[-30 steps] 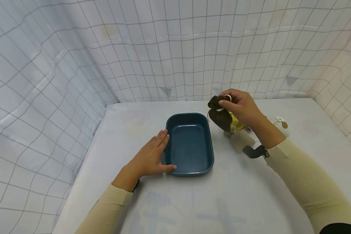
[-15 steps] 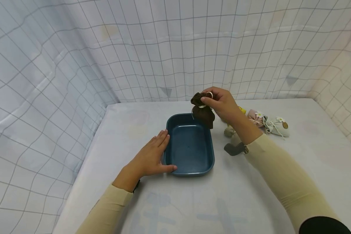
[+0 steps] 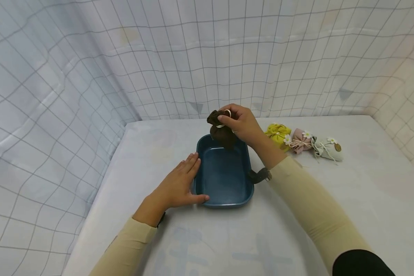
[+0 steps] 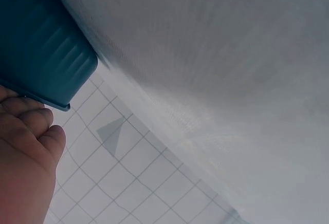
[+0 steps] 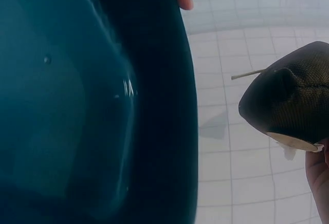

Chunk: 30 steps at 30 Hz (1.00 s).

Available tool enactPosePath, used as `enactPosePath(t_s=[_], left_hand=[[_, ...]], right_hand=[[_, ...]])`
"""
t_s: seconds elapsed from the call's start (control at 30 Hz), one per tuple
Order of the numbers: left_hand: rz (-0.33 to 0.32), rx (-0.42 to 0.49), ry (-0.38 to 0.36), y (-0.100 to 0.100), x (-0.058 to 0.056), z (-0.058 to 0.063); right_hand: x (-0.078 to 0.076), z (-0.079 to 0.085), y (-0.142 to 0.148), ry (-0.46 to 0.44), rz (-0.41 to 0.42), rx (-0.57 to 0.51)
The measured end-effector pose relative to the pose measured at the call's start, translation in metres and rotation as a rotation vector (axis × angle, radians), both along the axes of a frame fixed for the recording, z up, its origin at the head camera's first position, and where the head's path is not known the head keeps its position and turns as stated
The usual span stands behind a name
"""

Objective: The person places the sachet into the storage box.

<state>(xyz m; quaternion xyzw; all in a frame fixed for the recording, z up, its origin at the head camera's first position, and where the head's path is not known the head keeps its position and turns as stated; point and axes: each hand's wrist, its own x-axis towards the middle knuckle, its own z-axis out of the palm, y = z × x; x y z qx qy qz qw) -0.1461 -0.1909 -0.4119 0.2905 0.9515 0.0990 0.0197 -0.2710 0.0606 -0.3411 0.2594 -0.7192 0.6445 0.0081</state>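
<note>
A dark brown drawstring pouch [image 3: 222, 136] hangs over the far end of the blue-green rectangular tub [image 3: 224, 202]. My right hand [image 3: 240, 124] pinches the pouch by its gathered neck, where a pale ring and cord show. In the right wrist view the pouch [image 5: 288, 98] is beyond the tub's rim [image 5: 187, 131], with a light tag on its side. My left hand [image 3: 179, 184] lies along the tub's left wall, fingers straight on the rim and thumb over the near left corner. The left wrist view shows the fingers [image 4: 38, 124] against the tub's outer wall [image 4: 46, 44].
To the right of the tub lie a yellow pouch [image 3: 277, 133], a pink pouch [image 3: 300, 141] and a pale green pouch [image 3: 329, 149], tied with cords and white flowers. A white cloth covers the table [image 3: 158, 153]; a gridded white curtain [image 3: 227, 61] rises around it.
My right hand has carried the brown pouch leftward, from beside the tub to above its far end. The pouches on the right are now uncovered by the arm. My left hand stays put.
</note>
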Motion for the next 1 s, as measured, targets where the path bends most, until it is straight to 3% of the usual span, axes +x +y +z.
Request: enactPosePath(t_s=[0.23,0.63,1.0], left_hand=[[0.004,0.001,-0.007,0.001,0.0,0.001],[-0.008,0.009,-0.001,0.0,0.0,-0.001],[-0.015,0.023,0.002,-0.001,0.0,0.0]], right_hand=[[-0.003,-0.017,-0.015,0.008,-0.038,0.001],[-0.005,-0.037,-0.031,-0.041,-0.016,-0.022],[-0.004,-0.049,-0.038,-0.062,-0.066,0.157]])
